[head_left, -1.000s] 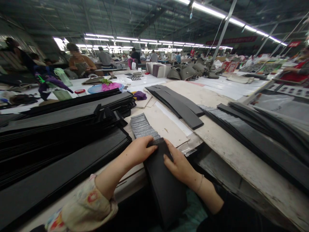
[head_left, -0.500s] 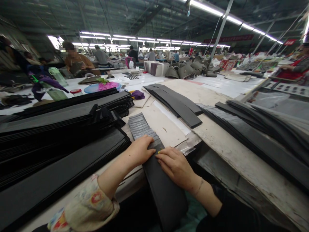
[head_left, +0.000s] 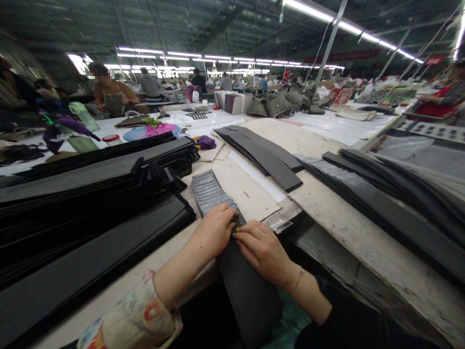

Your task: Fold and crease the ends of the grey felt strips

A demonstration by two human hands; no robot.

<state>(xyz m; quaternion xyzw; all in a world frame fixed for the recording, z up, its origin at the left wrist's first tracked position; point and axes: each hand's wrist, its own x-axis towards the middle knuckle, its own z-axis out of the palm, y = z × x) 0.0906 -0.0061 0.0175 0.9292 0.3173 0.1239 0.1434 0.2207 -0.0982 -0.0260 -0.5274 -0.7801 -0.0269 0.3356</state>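
Note:
A long dark grey strip [head_left: 250, 295] runs from my lap onto the table edge, beside a fanned stack of strips with lighter grey ends [head_left: 209, 189]. My left hand [head_left: 218, 228] lies across the stack, its fingers curled and pinching at the strip's edge. Touching the same spot from the right, my right hand [head_left: 261, 249] has its fingers pressed together, with a small yellow bit at the fingertips. What exactly the fingertips grip is too small to make out.
Tall piles of dark strips [head_left: 90, 252] fill the left side. Another pile [head_left: 261, 152] lies ahead, and more strips [head_left: 381, 208] are at right. A blue tray [head_left: 132, 134] and purple cloth [head_left: 206, 142] sit behind. People work farther back.
My left hand has shifted slightly, its fingers now more curled and drawn in near the right fingertips. The right hand is nearly where it was.

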